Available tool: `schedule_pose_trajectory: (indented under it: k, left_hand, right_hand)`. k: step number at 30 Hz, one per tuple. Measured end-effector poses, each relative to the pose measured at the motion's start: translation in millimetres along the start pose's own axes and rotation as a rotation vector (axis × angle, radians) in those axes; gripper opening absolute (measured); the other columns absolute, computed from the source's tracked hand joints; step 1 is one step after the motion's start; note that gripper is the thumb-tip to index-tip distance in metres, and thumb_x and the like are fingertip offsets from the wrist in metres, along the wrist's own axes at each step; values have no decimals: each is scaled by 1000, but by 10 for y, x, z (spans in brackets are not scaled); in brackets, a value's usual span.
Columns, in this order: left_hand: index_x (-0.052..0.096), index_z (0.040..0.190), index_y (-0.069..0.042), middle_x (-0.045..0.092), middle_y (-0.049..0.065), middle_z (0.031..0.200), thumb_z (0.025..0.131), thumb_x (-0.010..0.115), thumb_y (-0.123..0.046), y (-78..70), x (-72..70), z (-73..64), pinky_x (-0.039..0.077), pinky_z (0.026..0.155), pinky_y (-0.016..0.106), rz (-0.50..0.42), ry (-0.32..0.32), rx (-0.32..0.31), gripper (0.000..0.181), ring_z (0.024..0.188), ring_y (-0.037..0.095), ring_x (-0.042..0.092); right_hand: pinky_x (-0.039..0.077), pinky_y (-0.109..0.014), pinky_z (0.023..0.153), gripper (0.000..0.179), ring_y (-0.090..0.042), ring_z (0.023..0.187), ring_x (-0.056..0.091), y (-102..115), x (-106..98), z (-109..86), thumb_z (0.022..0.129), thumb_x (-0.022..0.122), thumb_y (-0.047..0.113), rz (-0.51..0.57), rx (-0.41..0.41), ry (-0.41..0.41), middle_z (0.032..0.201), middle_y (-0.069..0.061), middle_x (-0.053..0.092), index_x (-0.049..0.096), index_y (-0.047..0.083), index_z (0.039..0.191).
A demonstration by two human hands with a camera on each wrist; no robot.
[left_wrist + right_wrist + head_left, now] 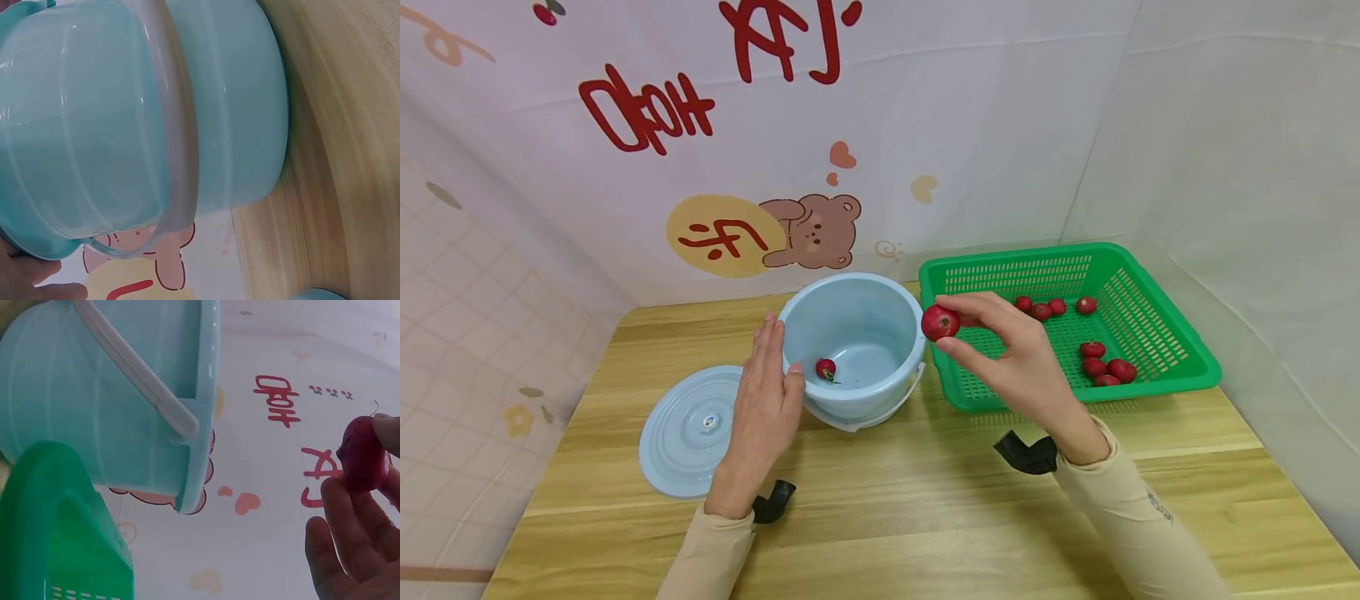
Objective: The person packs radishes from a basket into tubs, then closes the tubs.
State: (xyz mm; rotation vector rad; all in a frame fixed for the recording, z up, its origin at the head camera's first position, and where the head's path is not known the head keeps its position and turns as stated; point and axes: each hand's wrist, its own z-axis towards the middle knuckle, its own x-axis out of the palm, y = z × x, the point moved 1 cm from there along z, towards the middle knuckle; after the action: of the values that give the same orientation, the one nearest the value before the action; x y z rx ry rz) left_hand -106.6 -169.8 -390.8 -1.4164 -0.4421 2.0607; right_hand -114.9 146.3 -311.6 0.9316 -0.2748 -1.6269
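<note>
Between thumb and fingers, my right hand [1018, 354] pinches a red radish [941, 322] above the bucket's right rim; a thin root shows on the radish [364, 453] in the right wrist view. My left hand [763, 404] rests with fairly straight fingers against the left rim of the light blue bucket [865, 392]. Inside the bucket, one radish [826, 369] lies on the bottom. To the right stands a green plastic basket [1195, 367] with several radishes [1094, 367] in it, in two loose groups.
A light blue lid [681, 433] lies flat left of the bucket, partly behind my left hand. The bucket's pale handle [178, 125] hangs down along its side. Behind the wooden table [910, 517] hangs a white printed cloth [1000, 108].
</note>
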Motion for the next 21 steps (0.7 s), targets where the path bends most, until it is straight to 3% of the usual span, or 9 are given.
schedule_pose_trajectory:
  k: [8,17,21]
  left_hand:
    - [26,163,-3,18,8,172,106,41,-24,5,7,8,21,121,65,1,-8,4,63,158,31,17]
    - [27,163,-2,20,9,172,106,42,-23,3,8,20,23,119,67,1,-15,8,62,158,31,18]
    - [27,162,-1,19,8,172,106,42,-22,8,1,17,23,119,67,2,-10,8,62,157,33,18]
  right_hand:
    - [53,-27,95,52,-17,112,65,-36,243,65,81,84,-2,-25,-48,14,121,-1,71,71,8,130]
    - [56,-41,91,44,-15,112,65,-109,459,89,87,83,10,-13,-13,66,122,0,70,71,11,130]
    - [56,-38,91,42,-13,112,66,-148,537,97,88,83,13,-20,0,87,123,1,71,72,12,129]
